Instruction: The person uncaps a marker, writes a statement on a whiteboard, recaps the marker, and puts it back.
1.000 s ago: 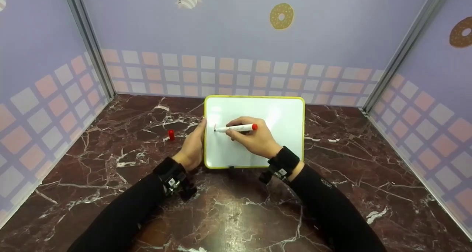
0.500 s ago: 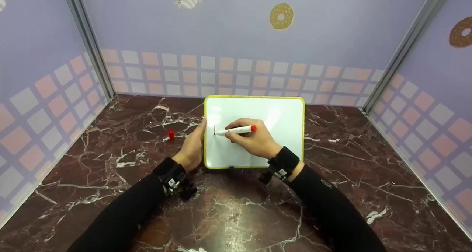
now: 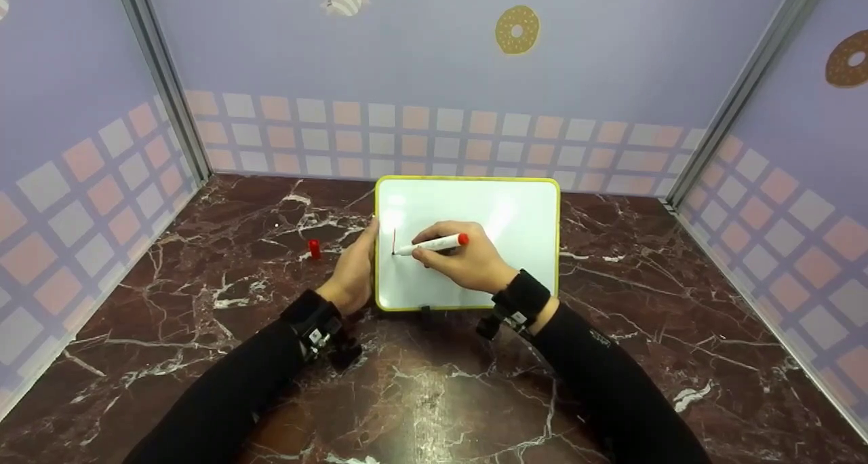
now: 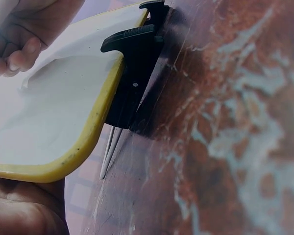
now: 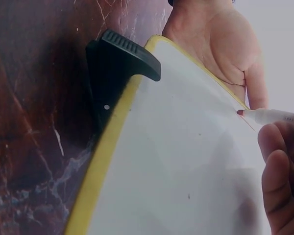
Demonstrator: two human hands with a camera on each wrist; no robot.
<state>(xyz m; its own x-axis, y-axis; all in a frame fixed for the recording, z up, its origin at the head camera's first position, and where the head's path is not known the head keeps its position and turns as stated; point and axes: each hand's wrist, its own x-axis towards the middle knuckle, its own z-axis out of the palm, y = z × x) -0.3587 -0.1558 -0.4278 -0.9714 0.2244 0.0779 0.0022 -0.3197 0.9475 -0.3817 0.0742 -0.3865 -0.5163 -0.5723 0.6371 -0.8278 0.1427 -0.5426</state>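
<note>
A small whiteboard with a yellow frame leans back on a black stand. My left hand holds its left edge, thumb along the frame and the fingers hidden behind the board. Between the thumb and fingers of my right hand is a white marker with a red end. The marker's tip is at the board's surface, near the left edge. A short, upright red line runs above the tip.
A red marker cap stands on the dark marbled table, left of the board. Patterned panels enclose the table at the back and both sides, with grey metal posts at the corners.
The right hand has drawn the marker a little downward, and the red line on the board has grown longer. The left hand and the whiteboard have stayed in place.
</note>
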